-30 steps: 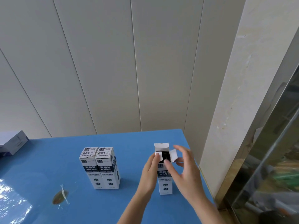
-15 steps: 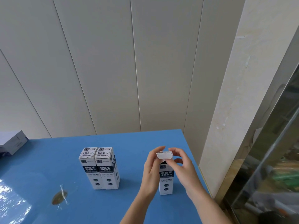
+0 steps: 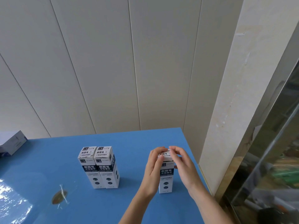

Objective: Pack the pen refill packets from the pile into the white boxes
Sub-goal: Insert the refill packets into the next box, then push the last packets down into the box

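Note:
A tall white box (image 3: 166, 177) with dark printing stands upright on the blue table (image 3: 129, 146) near its right edge. My left hand (image 3: 152, 168) grips its left side near the top, thumb on the lid's front edge. My right hand (image 3: 181, 164) curls over the top from the right, fingers pressing the lid down. The lid lies flat on the box. Two more white boxes (image 3: 99, 167) stand closed, side by side, at the table's middle. No pile of refill packets is in view.
A white and blue carton (image 3: 12, 143) sits at the table's far left edge. A brown patch with tape (image 3: 59, 197) marks the table front left. A panelled wall runs behind; a cream pillar (image 3: 234, 94) and glass stand close on the right.
The open flaps of the right box have been folded in and the lid brought down flat. Both hands have closed in around the box's top.

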